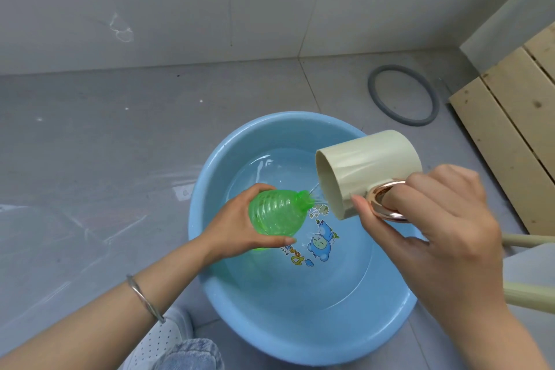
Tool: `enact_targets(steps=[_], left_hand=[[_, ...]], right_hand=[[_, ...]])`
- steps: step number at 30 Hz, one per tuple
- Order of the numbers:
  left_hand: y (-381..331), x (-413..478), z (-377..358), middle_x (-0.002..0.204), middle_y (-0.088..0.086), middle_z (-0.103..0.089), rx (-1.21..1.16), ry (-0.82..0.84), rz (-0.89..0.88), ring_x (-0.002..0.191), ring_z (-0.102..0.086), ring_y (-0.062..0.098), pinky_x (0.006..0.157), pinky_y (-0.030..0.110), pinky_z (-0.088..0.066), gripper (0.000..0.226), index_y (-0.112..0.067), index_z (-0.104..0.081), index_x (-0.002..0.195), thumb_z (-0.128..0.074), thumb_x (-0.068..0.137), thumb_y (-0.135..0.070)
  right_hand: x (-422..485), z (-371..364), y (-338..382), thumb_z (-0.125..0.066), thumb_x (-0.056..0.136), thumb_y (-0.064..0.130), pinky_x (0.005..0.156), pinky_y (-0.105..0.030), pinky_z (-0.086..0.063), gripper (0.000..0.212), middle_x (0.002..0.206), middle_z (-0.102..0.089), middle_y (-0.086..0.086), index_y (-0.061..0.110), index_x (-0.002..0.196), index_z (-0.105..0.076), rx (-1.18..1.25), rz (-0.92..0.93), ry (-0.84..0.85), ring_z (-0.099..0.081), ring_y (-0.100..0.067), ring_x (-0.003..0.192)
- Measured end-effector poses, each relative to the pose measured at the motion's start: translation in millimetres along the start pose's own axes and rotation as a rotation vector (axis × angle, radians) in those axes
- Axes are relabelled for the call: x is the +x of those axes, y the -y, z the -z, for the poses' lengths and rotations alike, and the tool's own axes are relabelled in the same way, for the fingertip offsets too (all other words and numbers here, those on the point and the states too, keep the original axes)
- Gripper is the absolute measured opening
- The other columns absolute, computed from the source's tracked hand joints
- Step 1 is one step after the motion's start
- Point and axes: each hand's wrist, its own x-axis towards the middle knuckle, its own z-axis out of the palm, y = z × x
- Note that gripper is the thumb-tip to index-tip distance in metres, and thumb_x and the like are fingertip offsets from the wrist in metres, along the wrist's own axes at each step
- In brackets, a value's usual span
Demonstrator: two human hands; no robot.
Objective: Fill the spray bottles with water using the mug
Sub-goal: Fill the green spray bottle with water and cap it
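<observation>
— What are the hands doing?
— The left hand (237,228) is wrapped round the fat body of a green spray bottle (276,210), thumb on the near side and fingers over the far side. The right hand (435,219) grips the mug (366,171), with a finger through its handle (387,206) and the thumb against the mug's wall. The hands are close together but apart, both above the basin (300,327).

— What are the things made of?
— The bottle is translucent green plastic, pear-shaped, with ridges ringing its body and a narrow neck. The mug is a plain cream cylinder, smooth and glossy. Its handle is a shiny rose-gold ring. The basin is round, light blue plastic with a rolled rim. A cartoon print (321,240) of blue bears shows on its bottom. It stands on a grey tiled floor (105,144).

— And what is in them?
— Clear water (264,171) covers the basin's bottom, rippled near the bottle. The mug is tipped on its side with its mouth to the left. A thin stream (315,189) runs from its lower lip onto the bottle's neck, which tilts up toward it. How much water is in the bottle I cannot tell.

— Anything else around?
— A thin metal bangle (144,299) is on the left wrist and a grey ring (402,94) lies on the floor beyond the basin. Pale wooden slats (516,117) are at the right.
</observation>
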Motion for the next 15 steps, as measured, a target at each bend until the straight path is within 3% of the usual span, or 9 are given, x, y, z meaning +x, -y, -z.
enact_targets(steps=[5, 10, 12, 15], left_hand=[[2.2, 1.3, -0.2, 0.111, -0.025, -0.061, -0.004, 0.002, -0.005, 0.108, -0.057, -0.001, 0.098, 0.032, -0.047, 0.083, -0.045, -0.051, 0.113, -0.080, 0.042, -0.074], [1.7, 0.8, 0.4, 0.113, -0.027, -0.060, -0.001, 0.002, -0.006, 0.109, -0.056, -0.003, 0.099, 0.029, -0.046, 0.083, -0.046, -0.050, 0.113, -0.081, 0.041, -0.074], [2.3, 1.1, 0.2, 0.113, -0.027, -0.060, -0.002, 0.002, -0.008, 0.109, -0.056, -0.002, 0.099, 0.029, -0.046, 0.082, -0.047, -0.050, 0.113, -0.081, 0.042, -0.073], [2.8, 0.9, 0.1, 0.113, -0.028, -0.060, -0.006, 0.002, -0.004, 0.110, -0.056, -0.003, 0.099, 0.029, -0.046, 0.083, -0.046, -0.050, 0.114, -0.081, 0.042, -0.073]], right_hand=[[-3.1, -2.9, -1.3, -0.069, 0.085, 0.014, 0.073, -0.025, -0.027, 0.037, 0.053, -0.051, -0.006, 0.003, 0.053, -0.053, -0.033, 0.047, 0.002, -0.032, -0.024, 0.063], [-6.7, -5.2, -6.0, -0.070, 0.084, 0.016, 0.073, -0.025, -0.027, 0.036, 0.053, -0.050, -0.005, 0.004, 0.054, -0.054, -0.015, 0.010, -0.006, -0.033, -0.021, 0.063], [-10.3, -9.4, -9.7, -0.070, 0.083, 0.018, 0.069, -0.024, -0.027, 0.035, 0.054, -0.046, 0.000, 0.006, 0.055, -0.052, 0.044, -0.106, 0.001, -0.031, -0.017, 0.063], [-31.1, -27.1, -26.1, -0.072, 0.078, 0.020, 0.061, -0.025, -0.032, 0.037, 0.054, -0.039, 0.006, 0.007, 0.056, -0.047, 0.223, -0.484, 0.046, -0.035, -0.017, 0.061]])
